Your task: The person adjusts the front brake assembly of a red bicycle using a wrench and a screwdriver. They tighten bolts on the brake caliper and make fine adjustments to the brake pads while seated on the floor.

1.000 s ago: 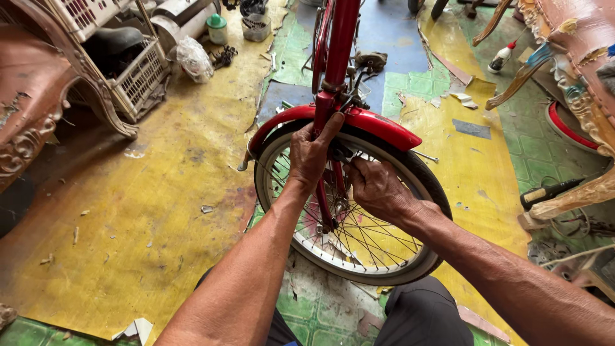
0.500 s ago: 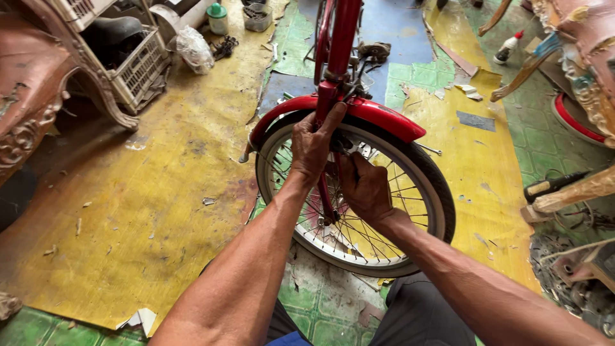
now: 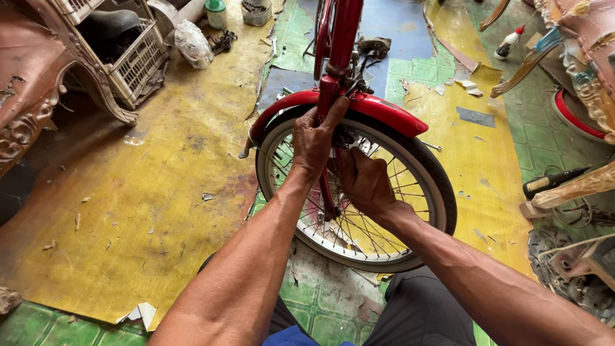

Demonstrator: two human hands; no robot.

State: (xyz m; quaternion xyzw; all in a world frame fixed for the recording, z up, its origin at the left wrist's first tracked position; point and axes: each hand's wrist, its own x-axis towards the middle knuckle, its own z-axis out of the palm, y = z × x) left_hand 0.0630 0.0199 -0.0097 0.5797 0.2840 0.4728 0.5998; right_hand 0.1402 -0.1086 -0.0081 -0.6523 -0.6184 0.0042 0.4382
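We note our left hand (image 3: 315, 138) closed around the red fork (image 3: 328, 102) above the red mudguard (image 3: 391, 112). Our right hand (image 3: 365, 182) lies curled against the spoked wheel (image 3: 410, 211); its grasp we cannot tell.

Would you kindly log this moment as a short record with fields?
Setting: workshop floor, yellow sheet over green tiles
Main item: red bicycle, front wheel under red mudguard
Left hand: grips the red fork at the mudguard, thumb up
Right hand: against the spokes beside the fork; what it holds is hidden
Nearby: white plastic basket, carved wooden furniture
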